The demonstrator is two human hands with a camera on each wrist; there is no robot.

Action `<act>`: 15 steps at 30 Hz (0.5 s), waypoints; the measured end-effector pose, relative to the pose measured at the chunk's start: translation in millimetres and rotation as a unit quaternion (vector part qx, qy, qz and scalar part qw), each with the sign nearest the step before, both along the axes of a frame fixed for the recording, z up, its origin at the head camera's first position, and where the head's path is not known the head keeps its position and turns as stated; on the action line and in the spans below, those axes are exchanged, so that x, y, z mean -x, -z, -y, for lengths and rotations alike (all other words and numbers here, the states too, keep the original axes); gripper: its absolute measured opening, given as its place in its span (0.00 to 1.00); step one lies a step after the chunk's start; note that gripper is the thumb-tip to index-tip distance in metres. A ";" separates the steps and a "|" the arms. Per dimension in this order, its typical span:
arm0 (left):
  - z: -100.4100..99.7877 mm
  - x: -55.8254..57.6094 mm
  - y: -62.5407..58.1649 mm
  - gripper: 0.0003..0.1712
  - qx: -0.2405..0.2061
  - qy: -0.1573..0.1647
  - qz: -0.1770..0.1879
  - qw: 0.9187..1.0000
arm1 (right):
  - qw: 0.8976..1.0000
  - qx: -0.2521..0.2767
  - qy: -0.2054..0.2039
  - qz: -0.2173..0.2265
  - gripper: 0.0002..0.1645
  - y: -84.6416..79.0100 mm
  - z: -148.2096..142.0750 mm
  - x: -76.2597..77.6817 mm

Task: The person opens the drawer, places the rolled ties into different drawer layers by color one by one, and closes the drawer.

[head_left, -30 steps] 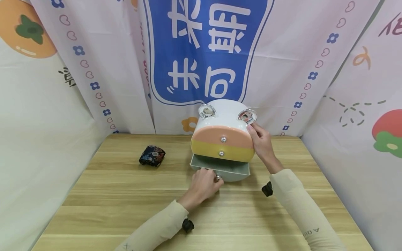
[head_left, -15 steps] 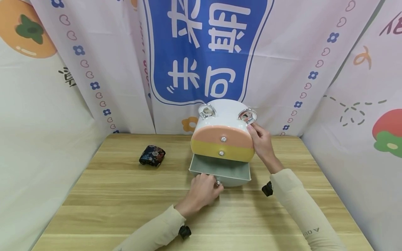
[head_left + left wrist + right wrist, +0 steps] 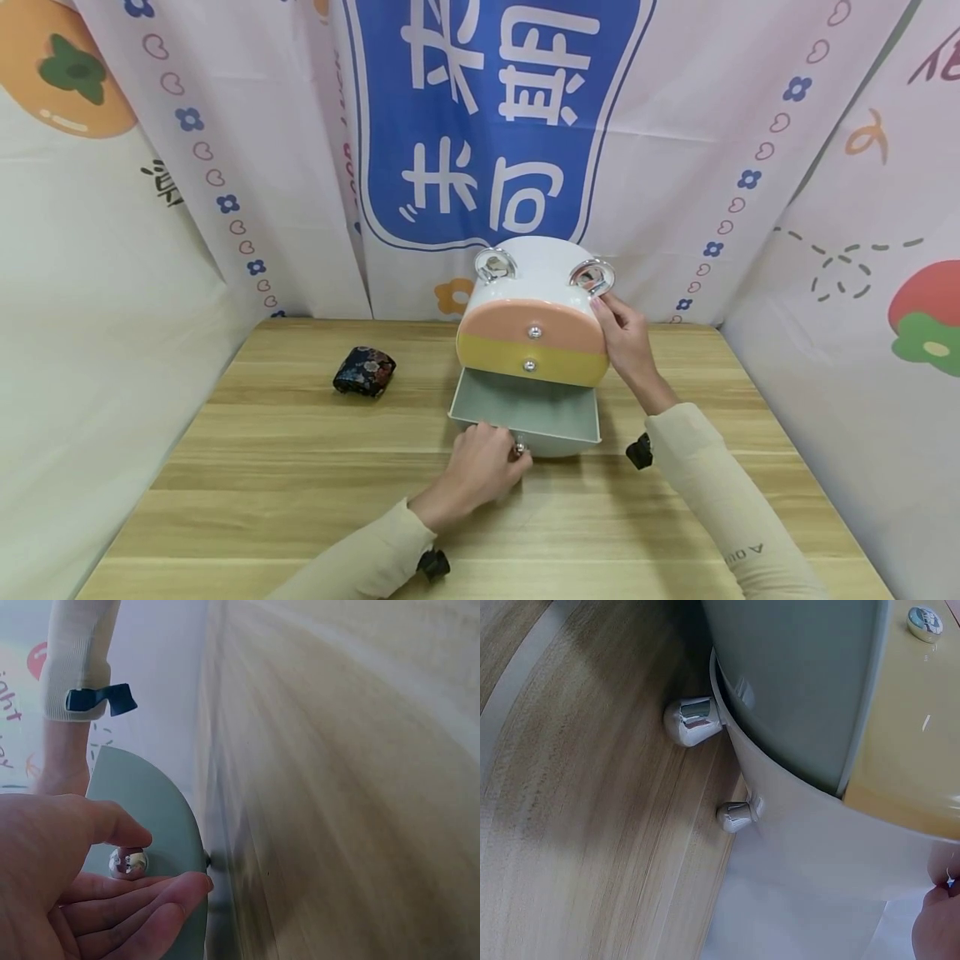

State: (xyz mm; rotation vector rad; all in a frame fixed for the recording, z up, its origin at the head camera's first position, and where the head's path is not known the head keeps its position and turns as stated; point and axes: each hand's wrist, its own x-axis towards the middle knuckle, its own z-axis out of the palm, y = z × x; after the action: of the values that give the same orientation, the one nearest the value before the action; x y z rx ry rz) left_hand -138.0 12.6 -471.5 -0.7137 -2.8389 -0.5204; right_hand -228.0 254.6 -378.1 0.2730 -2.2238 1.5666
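Note:
A small rounded drawer box [image 3: 534, 271] stands toward the back of the table, with a white body, silver ring ears, and orange and yellow drawer fronts. Its grey-green bottom drawer [image 3: 551, 408] is pulled out, and I see nothing lying in the visible part. My left hand [image 3: 480, 467] pinches the silver knob [image 3: 129, 863] of that drawer between thumb and fingers. My right hand [image 3: 627, 346] holds the right side of the box just below the ear; in the right wrist view only a bit of its fingers shows, at the lower right edge.
A folded dark floral cloth item [image 3: 364, 372] lies on the wooden table [image 3: 285, 467], left of the box. Printed fabric hangs behind and on both sides. Short silver feet [image 3: 694, 721] hold the box off the table.
The grey-green drawer has slid farther out toward me, my left hand moving back with its knob. My right hand and the box body have stayed in place.

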 end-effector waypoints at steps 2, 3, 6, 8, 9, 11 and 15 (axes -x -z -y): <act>0.6 -1.8 -1.1 0.29 0.002 0.002 0.001 1.000 | 1.000 0.001 -0.001 -0.002 0.26 0.7 -0.5 0.4; 0.8 -2.5 -1.3 0.29 0.003 0.003 0.002 1.000 | 1.000 0.002 -0.002 -0.002 0.27 1.1 -0.8 0.5; 1.6 -4.8 -2.3 0.28 0.005 0.005 0.002 1.000 | 1.000 0.004 -0.004 -0.002 0.27 1.7 -1.6 1.0; 2.2 -6.1 -2.6 0.28 0.005 0.006 0.003 1.000 | 1.000 0.004 -0.006 -0.002 0.26 1.9 -1.9 1.1; 2.5 -6.7 -2.5 0.28 0.005 0.006 0.002 1.000 | 1.000 0.004 -0.007 -0.001 0.26 1.9 -2.0 1.0; 3.0 -8.0 -2.5 0.28 0.005 0.007 0.002 1.000 | 1.000 0.005 -0.008 0.000 0.27 1.7 -1.8 1.0; 4.1 -10.6 -2.7 0.27 0.004 0.008 0.003 1.000 | 1.000 0.007 -0.007 0.002 0.26 1.0 -1.0 0.8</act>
State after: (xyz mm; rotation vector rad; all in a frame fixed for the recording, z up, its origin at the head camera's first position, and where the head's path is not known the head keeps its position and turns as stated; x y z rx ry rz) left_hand -127.5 8.5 -468.9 -0.7378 -2.8443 -0.5155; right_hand -228.8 255.5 -379.2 0.2814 -2.2184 1.5901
